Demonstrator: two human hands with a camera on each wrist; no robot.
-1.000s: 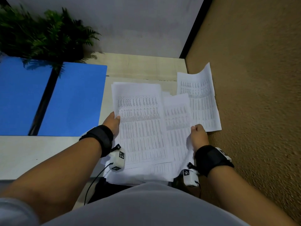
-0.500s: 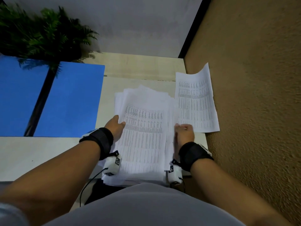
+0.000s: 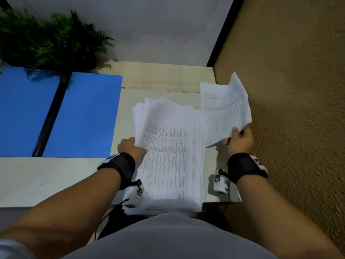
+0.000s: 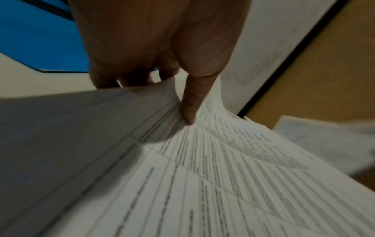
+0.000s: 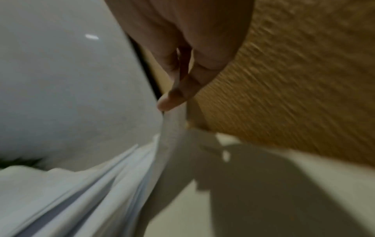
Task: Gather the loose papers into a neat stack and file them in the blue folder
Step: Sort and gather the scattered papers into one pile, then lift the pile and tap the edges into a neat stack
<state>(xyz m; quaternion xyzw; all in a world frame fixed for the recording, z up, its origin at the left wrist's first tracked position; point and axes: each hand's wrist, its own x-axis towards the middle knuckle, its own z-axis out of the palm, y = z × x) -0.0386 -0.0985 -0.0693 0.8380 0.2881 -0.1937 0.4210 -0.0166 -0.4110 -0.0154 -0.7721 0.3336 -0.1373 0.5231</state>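
A pale desk (image 3: 46,176) fills a corner, with a grey wall behind it and a rough tan wall (image 3: 298,90) along its right side. A fern (image 3: 46,40) stands at the back left. The blue folder (image 3: 84,116) lies open and flat on the left of the desk, its dark spine running between the two covers, partly under the fern's fronds.

The stack (image 3: 168,156) of printed sheets sits in front of the person, right of the folder, its far edges still fanned and uneven and its near edge hanging over the desk's front. The left hand (image 3: 130,148) grips the stack's left edge: in the left wrist view the thumb presses on the top page while the fingers curl under.

The right hand (image 3: 240,139) pinches the near corner of a single sheet (image 3: 224,109) between thumb and fingers. That sheet is lifted off the desk and curling, just right of the stack, close to the tan wall.
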